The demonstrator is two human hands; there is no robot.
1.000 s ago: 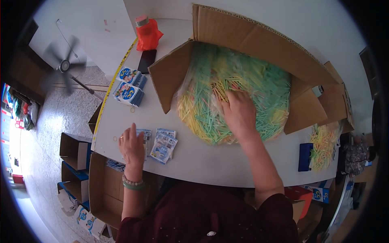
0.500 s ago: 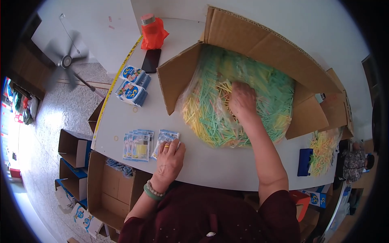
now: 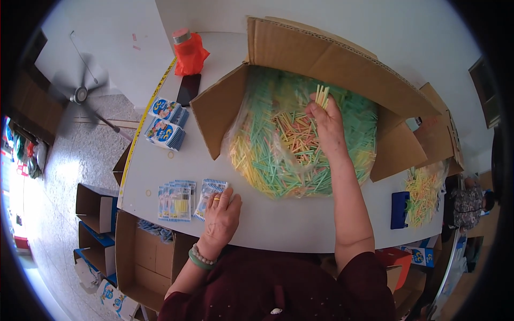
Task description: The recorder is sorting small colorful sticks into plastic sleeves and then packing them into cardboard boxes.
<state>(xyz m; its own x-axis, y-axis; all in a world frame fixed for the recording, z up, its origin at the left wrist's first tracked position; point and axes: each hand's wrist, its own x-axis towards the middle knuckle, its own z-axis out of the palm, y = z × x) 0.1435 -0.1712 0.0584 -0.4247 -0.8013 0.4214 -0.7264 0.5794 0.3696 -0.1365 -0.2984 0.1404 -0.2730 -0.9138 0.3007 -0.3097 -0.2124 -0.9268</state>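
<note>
My right hand is raised above a large clear plastic bag in a cardboard box, closed on a small bunch of thin pale-yellow sticks. Loose sticks in green, yellow and pink fill the bag, which gapes in the middle. My left hand lies on the table with its fingers extended, their tips at the edge of some small blue-and-white packets. Just left of these, more packets lie overlapped in a row; yellow sticks show through a clear window in one.
Two bundles of blue-and-white packets, a phone and a bottle in a red bag stand at the far left. A blue holder lies beside more sticks at right. An open carton sits below the left edge.
My right hand has come up out of the sticks with a bunch in its fingers. The left hand stays by the packets. The whole view has shifted slightly.
</note>
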